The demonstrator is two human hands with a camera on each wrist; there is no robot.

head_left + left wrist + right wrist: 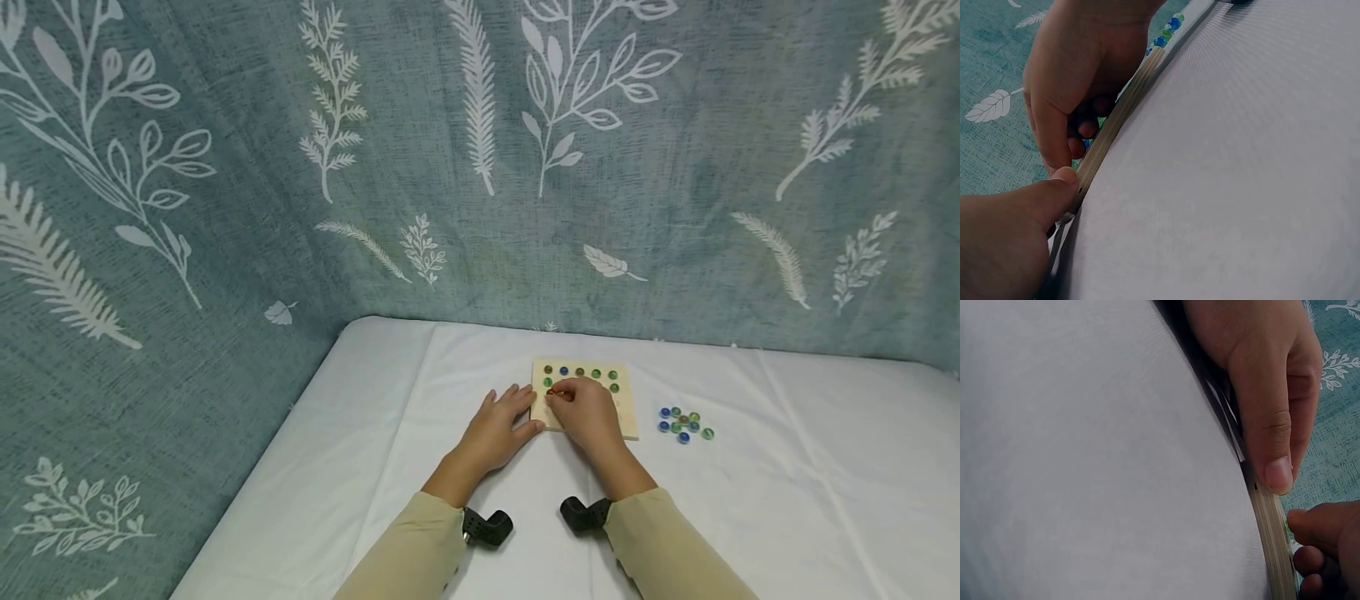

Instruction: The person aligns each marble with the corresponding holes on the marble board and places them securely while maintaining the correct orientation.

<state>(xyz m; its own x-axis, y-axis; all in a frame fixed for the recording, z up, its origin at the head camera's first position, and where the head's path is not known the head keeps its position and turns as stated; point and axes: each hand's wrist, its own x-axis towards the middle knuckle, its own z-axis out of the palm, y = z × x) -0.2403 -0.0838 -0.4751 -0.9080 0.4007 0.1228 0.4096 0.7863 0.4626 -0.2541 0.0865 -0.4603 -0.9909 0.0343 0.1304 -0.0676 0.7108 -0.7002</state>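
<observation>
A light wooden board [627, 417] lies on the white-covered table, with green, blue and brown glass marbles [596, 373] in rows on its far part. My left hand [491, 429] steadies the board, its fingers stretched along the left edge. In the right wrist view, the left thumb [1279, 475] presses at the near corner. Over the board, my right hand [588, 412] pinches a small reddish marble [551, 392] between thumb and forefinger, just below a green marble [547, 382]. The right hand covers the middle of the board.
Several loose marbles [664, 426], blue, green and brown, lie in a cluster to the right of the board. A teal curtain [510, 250] with white leaf patterns hangs behind and left of the white tablecloth [750, 517]. Black wrist devices [487, 529] sit at both cuffs.
</observation>
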